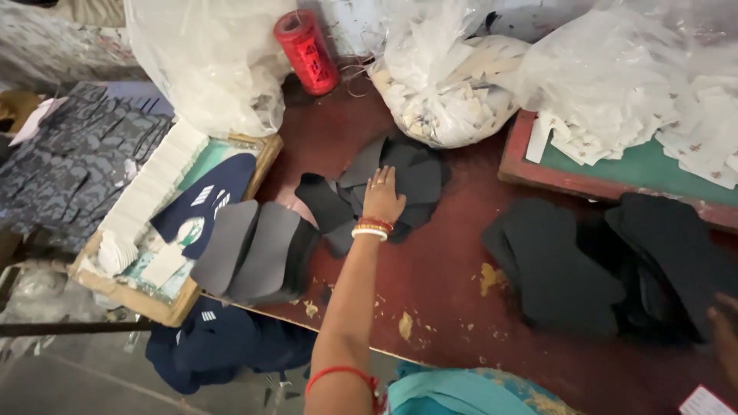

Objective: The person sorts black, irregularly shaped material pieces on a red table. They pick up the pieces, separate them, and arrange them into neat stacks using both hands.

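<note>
left hand [382, 198] lies flat, fingers [379, 174] spread and released, on a pile of dark grey cut fabric pieces [411, 178] mid dark red worn bench [453, 284], red thread spool [307, 52] behind, right hand [724, 335] at frame edge, grip unclear.

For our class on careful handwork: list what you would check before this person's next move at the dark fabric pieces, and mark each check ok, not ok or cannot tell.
1. Left hand rests flat on the small pile of dark fabric pieces: ok.
2. Fingers gripping a piece: cannot tell, they lie spread on top.
3. Right hand in full view: not ok, only its edge shows at the frame's border.
4. Grey pieces lying wholly on the table: not ok, they overlap the wooden tray.
5. Red spool apart from the pile: ok.
</note>
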